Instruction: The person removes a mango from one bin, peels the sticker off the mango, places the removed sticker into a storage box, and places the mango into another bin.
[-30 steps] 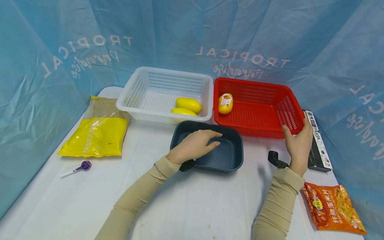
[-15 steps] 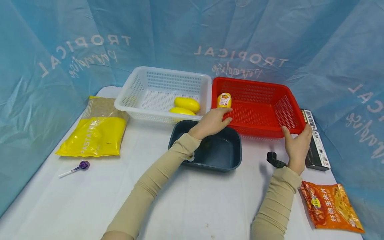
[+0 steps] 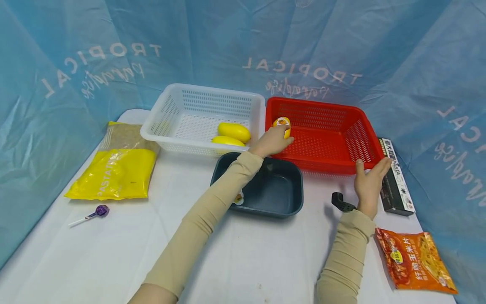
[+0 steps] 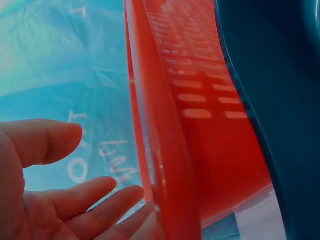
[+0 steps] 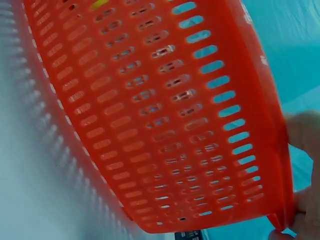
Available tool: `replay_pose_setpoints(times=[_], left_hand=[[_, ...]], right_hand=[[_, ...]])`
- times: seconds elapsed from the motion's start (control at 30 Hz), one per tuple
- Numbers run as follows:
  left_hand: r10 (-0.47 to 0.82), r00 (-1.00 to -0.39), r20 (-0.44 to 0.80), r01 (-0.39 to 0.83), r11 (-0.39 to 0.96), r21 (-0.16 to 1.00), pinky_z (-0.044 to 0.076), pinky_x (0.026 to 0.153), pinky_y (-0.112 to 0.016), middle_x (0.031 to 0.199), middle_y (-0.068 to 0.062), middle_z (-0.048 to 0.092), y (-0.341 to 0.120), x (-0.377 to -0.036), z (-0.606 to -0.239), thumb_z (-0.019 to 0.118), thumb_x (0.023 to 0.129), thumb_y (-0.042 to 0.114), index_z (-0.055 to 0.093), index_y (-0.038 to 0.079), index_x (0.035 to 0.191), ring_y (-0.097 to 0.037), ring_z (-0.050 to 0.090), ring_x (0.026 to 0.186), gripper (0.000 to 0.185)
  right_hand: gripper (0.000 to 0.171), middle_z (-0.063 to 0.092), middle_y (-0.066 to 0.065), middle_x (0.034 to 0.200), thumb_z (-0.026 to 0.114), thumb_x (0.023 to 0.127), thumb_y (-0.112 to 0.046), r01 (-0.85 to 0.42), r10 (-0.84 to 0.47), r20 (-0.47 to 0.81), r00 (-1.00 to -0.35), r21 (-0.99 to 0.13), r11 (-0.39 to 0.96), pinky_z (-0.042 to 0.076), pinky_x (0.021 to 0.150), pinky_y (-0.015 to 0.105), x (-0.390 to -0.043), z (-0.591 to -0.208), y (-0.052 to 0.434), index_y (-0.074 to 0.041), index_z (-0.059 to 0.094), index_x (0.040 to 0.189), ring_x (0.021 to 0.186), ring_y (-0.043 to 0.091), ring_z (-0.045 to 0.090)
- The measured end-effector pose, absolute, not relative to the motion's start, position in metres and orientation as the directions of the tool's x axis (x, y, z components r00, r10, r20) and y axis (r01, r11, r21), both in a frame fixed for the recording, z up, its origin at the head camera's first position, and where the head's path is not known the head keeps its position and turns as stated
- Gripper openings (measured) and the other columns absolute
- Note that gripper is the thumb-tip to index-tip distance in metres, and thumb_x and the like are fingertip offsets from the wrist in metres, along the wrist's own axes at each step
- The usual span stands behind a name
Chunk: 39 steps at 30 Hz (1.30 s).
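My left hand [image 3: 274,140] reaches over the front left rim of the red basket [image 3: 322,165]. Its fingers are beside a yellow, mango-like fruit [image 3: 282,121] with a white label, which they partly cover. In the left wrist view the thumb and fingers [image 4: 82,197] stand apart, with nothing visible between them. My right hand [image 3: 369,182] touches the red basket's front right corner, fingers extended and thumb near the rim. A dark blue bin [image 3: 293,207] sits below my left forearm. A round label [image 3: 238,197] shows inside it, partly hidden by the sleeve.
Two yellow mango-like fruits [image 3: 233,132] lie in the white basket [image 3: 157,137] beside the red one. At left are a yellow bag [image 3: 125,175] and a lollipop [image 3: 101,210]. A black pasta box [image 3: 396,181] and an orange snack bag [image 3: 415,259] lie at right.
My left hand has moved from above the dark bin up and right to the fruit in the red basket. The right hand stays at the basket's corner, its fingers now straighter.
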<state>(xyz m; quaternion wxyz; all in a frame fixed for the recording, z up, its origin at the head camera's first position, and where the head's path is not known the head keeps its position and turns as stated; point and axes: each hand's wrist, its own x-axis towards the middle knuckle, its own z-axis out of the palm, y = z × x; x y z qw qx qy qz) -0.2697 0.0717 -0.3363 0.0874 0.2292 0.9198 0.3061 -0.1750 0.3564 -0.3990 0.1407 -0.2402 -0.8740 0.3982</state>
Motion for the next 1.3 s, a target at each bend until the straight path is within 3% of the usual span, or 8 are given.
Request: replay_pose_setpoints(times=[0.13,0.27,0.33,0.5,0.67,0.8,0.97,1.3], left_hand=[[0.481,-0.874,-0.070,0.347,0.718,0.604,0.044,0.076,-0.026,0.105,-0.015,0.066,0.080,-0.281,-0.337,0.047,0.101,0.032,0.036,0.003,0.148,-0.016,0.050,0.065,0.056],[0.460,-0.882,-0.098,0.320,0.740,0.592,0.044,0.101,-0.029,0.129,-0.013,0.061,0.088,-0.293,-0.335,0.047,0.101,0.031,0.039,0.002,0.146,-0.023,0.061,0.107,0.054],[0.443,-0.890,-0.108,0.299,0.745,0.597,0.045,0.103,-0.032,0.134,-0.012,0.058,0.090,-0.298,-0.335,0.047,0.101,0.031,0.045,0.002,0.141,-0.024,0.058,0.117,0.050],[0.428,-0.892,-0.144,0.256,0.742,0.620,0.048,0.085,-0.027,0.114,-0.011,0.064,0.096,-0.309,-0.332,0.048,0.100,0.030,0.057,0.003,0.123,-0.020,0.059,0.092,0.037],[0.409,-0.890,-0.201,0.194,0.739,0.644,0.042,0.072,-0.023,0.099,-0.005,0.057,0.103,-0.315,-0.329,0.047,0.101,0.029,0.056,0.004,0.121,-0.014,0.048,0.077,0.033],[0.369,-0.895,-0.250,0.113,0.730,0.674,0.038,0.064,-0.021,0.077,-0.001,0.045,0.108,-0.321,-0.327,0.046,0.100,0.029,0.057,0.009,0.095,-0.012,0.041,0.063,0.023],[0.273,-0.918,-0.287,-0.040,0.657,0.753,0.034,0.056,-0.023,0.059,0.000,0.033,0.111,-0.327,-0.326,0.050,0.096,0.025,0.042,0.013,0.064,-0.013,0.031,0.051,0.035],[0.083,-0.957,-0.277,-0.171,0.610,0.773,0.025,0.041,-0.024,0.050,0.001,0.029,0.120,-0.340,-0.334,0.051,0.090,0.022,0.036,0.013,0.062,-0.013,0.022,0.040,0.033]], right_hand=[[0.078,-0.021,0.009,0.162,0.033,0.100,-0.041,0.291,0.541,0.100,-0.835,-0.754,0.589,0.011,0.121,0.049,-0.175,-0.401,0.357,-0.007,-0.013,0.154,0.151,0.032,0.000],[0.077,-0.022,0.007,0.162,0.032,0.100,-0.040,0.290,0.554,0.107,-0.826,-0.762,0.579,0.011,0.121,0.048,-0.174,-0.402,0.359,-0.006,-0.013,0.154,0.151,0.030,-0.002],[0.078,-0.022,0.006,0.162,0.032,0.100,-0.041,0.294,0.562,0.103,-0.821,-0.766,0.571,0.011,0.121,0.047,-0.174,-0.402,0.360,-0.008,-0.013,0.154,0.152,0.030,-0.002],[0.078,-0.023,0.004,0.162,0.031,0.100,-0.042,0.313,0.574,0.083,-0.815,-0.770,0.556,0.012,0.121,0.048,-0.172,-0.403,0.364,-0.011,-0.016,0.153,0.152,0.028,-0.002],[0.078,-0.024,0.005,0.161,0.031,0.101,-0.041,0.316,0.572,0.079,-0.816,-0.768,0.556,0.011,0.121,0.047,-0.173,-0.405,0.368,-0.010,-0.016,0.153,0.152,0.028,-0.004],[0.078,-0.024,0.004,0.161,0.032,0.101,-0.042,0.317,0.573,0.080,-0.816,-0.767,0.558,0.011,0.122,0.046,-0.174,-0.405,0.368,-0.010,-0.016,0.153,0.152,0.028,-0.004],[0.079,-0.023,0.005,0.162,0.034,0.101,-0.042,0.313,0.575,0.077,-0.814,-0.776,0.547,0.012,0.122,0.045,-0.178,-0.405,0.364,-0.012,-0.016,0.154,0.152,0.028,-0.004],[0.079,-0.025,0.002,0.161,0.034,0.101,-0.043,0.341,0.573,0.021,-0.819,-0.786,0.515,0.019,0.119,0.048,-0.183,-0.400,0.355,-0.016,-0.019,0.153,0.152,0.030,-0.001]])
